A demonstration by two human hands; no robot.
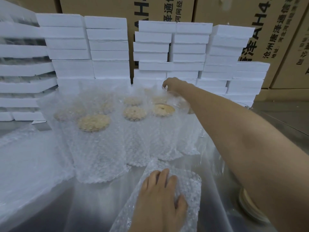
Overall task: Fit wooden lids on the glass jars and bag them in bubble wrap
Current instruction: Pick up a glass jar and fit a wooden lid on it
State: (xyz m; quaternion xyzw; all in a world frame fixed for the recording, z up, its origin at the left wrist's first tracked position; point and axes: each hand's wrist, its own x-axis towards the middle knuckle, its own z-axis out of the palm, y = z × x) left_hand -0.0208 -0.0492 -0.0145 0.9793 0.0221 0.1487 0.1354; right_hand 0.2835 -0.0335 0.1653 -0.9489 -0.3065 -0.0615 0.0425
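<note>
Pinching a far bagged jar (pixel 175 124) by its wrap top, right hand (pixel 173 84) should keep it upright. Left hand (pixel 160 198) rests spread on flat bag (pixel 187 186).

The left hand (pixel 160 196) lies palm down at the bottom centre of the frame, fingers straight and slightly spread. The bare right arm stretches from the right edge to the upper centre, where the right hand (pixel 173 84) curls its fingertips down, pinching the top edge of a bubble-wrap bag (pixel 158 92).
</note>
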